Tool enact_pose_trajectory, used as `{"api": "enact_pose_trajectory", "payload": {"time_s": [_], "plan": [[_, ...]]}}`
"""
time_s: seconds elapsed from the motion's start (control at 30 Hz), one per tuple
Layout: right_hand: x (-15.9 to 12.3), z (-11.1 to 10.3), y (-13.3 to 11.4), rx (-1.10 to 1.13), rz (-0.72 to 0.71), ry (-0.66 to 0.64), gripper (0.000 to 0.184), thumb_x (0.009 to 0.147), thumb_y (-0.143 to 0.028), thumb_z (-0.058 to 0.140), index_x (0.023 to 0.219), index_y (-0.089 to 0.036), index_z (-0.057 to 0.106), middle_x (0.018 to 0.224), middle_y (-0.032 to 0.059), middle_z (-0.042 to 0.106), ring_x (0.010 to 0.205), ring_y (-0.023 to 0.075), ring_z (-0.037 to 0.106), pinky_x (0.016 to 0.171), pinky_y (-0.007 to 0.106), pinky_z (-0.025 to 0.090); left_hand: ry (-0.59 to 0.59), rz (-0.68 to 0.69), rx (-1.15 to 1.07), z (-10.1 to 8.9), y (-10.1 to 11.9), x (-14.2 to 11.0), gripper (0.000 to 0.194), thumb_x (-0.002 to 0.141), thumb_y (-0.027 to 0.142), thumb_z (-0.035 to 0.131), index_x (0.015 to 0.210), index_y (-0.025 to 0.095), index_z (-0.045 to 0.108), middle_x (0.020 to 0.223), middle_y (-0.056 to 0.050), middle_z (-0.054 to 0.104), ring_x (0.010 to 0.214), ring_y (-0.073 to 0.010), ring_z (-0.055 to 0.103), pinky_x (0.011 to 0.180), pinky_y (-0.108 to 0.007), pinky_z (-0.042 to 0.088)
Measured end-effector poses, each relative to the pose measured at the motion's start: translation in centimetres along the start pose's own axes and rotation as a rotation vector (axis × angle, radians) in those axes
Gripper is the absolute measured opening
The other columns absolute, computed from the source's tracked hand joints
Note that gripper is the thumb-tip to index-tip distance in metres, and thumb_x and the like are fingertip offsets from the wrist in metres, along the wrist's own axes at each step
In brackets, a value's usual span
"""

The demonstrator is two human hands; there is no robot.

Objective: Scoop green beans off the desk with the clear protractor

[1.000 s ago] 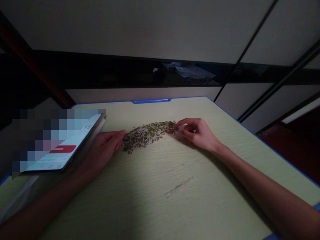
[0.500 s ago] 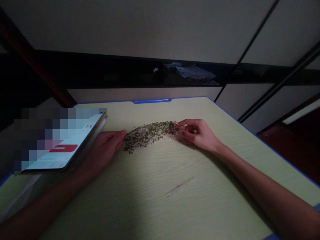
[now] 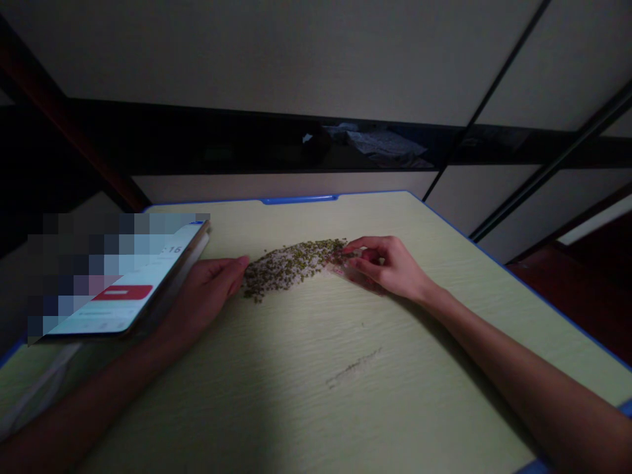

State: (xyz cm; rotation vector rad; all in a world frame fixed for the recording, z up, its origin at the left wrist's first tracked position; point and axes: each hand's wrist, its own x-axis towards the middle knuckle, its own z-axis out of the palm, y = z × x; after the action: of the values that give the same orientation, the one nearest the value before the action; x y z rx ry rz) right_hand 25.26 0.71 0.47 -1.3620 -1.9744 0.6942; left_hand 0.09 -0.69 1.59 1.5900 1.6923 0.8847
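Grain pile [image 3: 291,265], green and pale — spread long across the middle of the table [image 3: 296,408], between both hands. At its left end, left hand [image 3: 212,286] with thumb and fingers together. At its right end, right hand [image 3: 390,266] with thumb and forefinger slightly apart, over what looks like a clear sheet [image 3: 360,278] — dim there. Far left, lit device [image 3: 126,303]; nearer, a faint streak [image 3: 354,367].

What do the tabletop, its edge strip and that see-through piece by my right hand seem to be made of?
Tabletop: probably wood-look laminate, with fine pale streaks.
Edge strip: likely glossy blue plastic, evenly coloured with a highlight.
See-through piece: perhaps thin clear plastic; the table shows through.
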Motion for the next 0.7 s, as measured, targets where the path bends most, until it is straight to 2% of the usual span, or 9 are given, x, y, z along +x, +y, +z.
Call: {"api": "enact_pose_trajectory", "payload": {"time_s": [0.47,0.7], "plan": [[-0.04,-0.45,-0.23,-0.038,0.047,0.042,0.027,0.07,-0.019,0.05,0.089,-0.008,0.066,0.046,-0.0043,0.044,0.04,0.0065,0.033,0.041,0.021,0.025,-0.006,0.007,-0.013,-0.01,-0.59,0.22,0.037,0.072,0.04,0.04,0.042,0.021,0.031,0.038,0.008,0.03,0.039,-0.0082,0.028,0.045,-0.024,0.024],[-0.04,-0.65,-0.25,-0.023,0.062,0.036,0.026,0.07,-0.019,0.05,0.089,-0.009,0.066,0.046,-0.0029,0.047,0.04,0.0075,0.037,0.041,0.021,0.026,-0.009,0.022,-0.012,0.05,-0.75,0.38,0.037,0.073,0.04,0.041,0.042,0.021,0.031,0.039,0.008,0.031,0.04,-0.0083,0.029,0.045,-0.024,0.024]]}}
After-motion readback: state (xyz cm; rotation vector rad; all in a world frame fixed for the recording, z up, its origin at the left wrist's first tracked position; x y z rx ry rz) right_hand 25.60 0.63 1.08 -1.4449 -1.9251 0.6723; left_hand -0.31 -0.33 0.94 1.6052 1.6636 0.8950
